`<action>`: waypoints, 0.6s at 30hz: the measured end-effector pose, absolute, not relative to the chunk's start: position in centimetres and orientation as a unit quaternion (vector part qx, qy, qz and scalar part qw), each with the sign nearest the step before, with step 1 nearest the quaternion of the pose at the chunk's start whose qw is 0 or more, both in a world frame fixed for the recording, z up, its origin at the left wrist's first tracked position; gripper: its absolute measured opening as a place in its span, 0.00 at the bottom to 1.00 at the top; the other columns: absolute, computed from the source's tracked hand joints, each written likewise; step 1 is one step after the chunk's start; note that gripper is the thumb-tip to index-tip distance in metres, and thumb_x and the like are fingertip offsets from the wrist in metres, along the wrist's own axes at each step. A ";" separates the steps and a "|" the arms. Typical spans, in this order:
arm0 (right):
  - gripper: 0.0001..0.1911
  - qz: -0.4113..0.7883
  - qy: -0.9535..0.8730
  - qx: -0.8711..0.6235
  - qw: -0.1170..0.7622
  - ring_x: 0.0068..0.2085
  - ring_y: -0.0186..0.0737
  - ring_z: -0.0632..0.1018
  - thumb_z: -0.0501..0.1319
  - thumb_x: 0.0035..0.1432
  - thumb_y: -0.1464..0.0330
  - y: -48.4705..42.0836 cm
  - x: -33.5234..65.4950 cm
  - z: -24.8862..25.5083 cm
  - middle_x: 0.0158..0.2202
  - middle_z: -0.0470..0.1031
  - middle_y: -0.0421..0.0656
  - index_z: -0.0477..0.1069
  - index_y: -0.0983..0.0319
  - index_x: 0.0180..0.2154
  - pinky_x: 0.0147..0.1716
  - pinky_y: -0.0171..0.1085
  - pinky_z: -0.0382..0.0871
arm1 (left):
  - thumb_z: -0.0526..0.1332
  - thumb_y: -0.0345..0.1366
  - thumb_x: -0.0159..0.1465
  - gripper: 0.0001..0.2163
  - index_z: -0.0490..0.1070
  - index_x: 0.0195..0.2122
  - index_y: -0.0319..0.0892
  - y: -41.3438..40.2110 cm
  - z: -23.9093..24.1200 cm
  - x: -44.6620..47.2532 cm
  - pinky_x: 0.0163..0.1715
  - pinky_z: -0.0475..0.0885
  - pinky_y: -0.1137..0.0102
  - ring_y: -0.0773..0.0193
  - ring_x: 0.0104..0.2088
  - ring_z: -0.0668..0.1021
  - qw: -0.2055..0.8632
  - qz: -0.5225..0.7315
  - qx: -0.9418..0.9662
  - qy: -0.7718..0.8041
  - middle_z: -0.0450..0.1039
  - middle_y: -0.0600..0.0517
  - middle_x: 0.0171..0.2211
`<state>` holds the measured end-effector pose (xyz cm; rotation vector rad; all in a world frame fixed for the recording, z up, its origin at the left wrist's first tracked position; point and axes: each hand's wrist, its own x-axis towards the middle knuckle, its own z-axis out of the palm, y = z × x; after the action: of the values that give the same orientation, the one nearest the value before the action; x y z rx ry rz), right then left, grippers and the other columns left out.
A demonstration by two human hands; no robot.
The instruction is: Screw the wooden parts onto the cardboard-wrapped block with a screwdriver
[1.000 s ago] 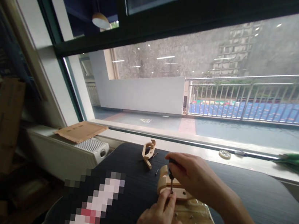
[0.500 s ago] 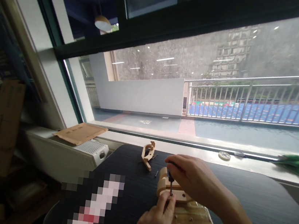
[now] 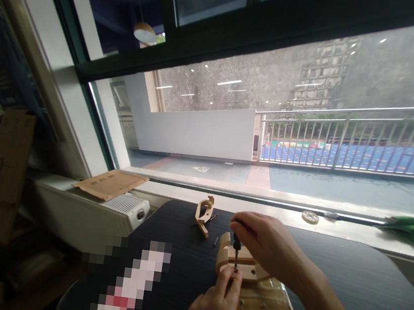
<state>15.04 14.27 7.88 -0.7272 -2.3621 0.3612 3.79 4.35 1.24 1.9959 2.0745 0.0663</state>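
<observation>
With right hand point(image 3: 268, 242), grips black screwdriver point(image 3: 237, 244); with left hand point(image 3: 214, 306), touches wooden piece point(image 3: 258, 274), cannot tell if pinching anything, at dark table point(image 3: 351, 275) beside white windowsill point(image 3: 353, 230).

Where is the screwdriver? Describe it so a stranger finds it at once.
Find the black table by the windowsill. There, the right hand holds the screwdriver over a pale wooden part, tip down by the left hand. Unlike that part, it is slim and nearly upright, with a dark handle and thin metal shaft.
</observation>
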 end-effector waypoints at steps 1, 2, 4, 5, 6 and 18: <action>0.13 0.137 -0.898 -0.274 0.314 0.30 0.33 0.70 0.50 0.64 0.64 14.1 15.0 7.9 0.29 0.73 0.40 0.70 0.60 0.34 0.30 0.33 0.58 | 0.51 0.33 0.57 0.30 0.53 0.63 0.37 4.4 1.2 3.8 0.54 0.64 0.66 0.54 0.54 0.70 0.131 0.022 0.687 0.715 0.50 0.45 0.64; 0.13 0.139 -0.900 -0.272 0.310 0.30 0.33 0.70 0.50 0.64 0.64 14.0 15.0 8.0 0.30 0.73 0.39 0.70 0.60 0.35 0.30 0.33 0.58 | 0.51 0.33 0.57 0.30 0.53 0.63 0.37 4.4 1.1 3.8 0.54 0.64 0.66 0.54 0.55 0.70 0.131 0.021 0.685 0.716 0.50 0.45 0.64; 0.12 0.143 -0.903 -0.269 0.302 0.30 0.33 0.70 0.50 0.64 0.65 13.7 15.0 8.2 0.30 0.73 0.39 0.71 0.59 0.36 0.31 0.33 0.58 | 0.51 0.33 0.57 0.30 0.52 0.63 0.38 4.4 1.0 3.9 0.54 0.64 0.67 0.54 0.56 0.68 0.132 0.018 0.683 0.718 0.50 0.46 0.65; 0.12 0.145 -0.904 -0.269 0.300 0.30 0.33 0.70 0.50 0.64 0.65 13.6 15.0 8.3 0.29 0.73 0.39 0.71 0.59 0.37 0.31 0.33 0.58 | 0.51 0.33 0.57 0.30 0.52 0.63 0.39 4.4 1.0 3.9 0.54 0.64 0.67 0.54 0.57 0.68 0.132 0.017 0.681 0.720 0.49 0.47 0.65; 0.12 0.146 -0.903 -0.270 0.299 0.30 0.33 0.70 0.50 0.64 0.65 13.5 15.0 8.4 0.29 0.73 0.39 0.71 0.59 0.37 0.31 0.33 0.59 | 0.51 0.33 0.57 0.30 0.52 0.63 0.39 4.4 0.9 3.9 0.54 0.64 0.67 0.54 0.57 0.68 0.133 0.017 0.679 0.722 0.49 0.47 0.65; 0.14 0.154 -0.898 -0.273 0.307 0.30 0.34 0.70 0.49 0.64 0.64 14.3 15.3 7.8 0.28 0.72 0.41 0.71 0.61 0.34 0.30 0.33 0.59 | 0.52 0.32 0.55 0.32 0.52 0.63 0.40 4.9 0.6 3.9 0.53 0.66 0.65 0.53 0.56 0.69 0.150 -0.004 0.662 0.735 0.50 0.48 0.65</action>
<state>15.31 14.29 7.83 -0.7233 -2.3758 0.4083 3.94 4.88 0.64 1.9011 2.1108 -0.0124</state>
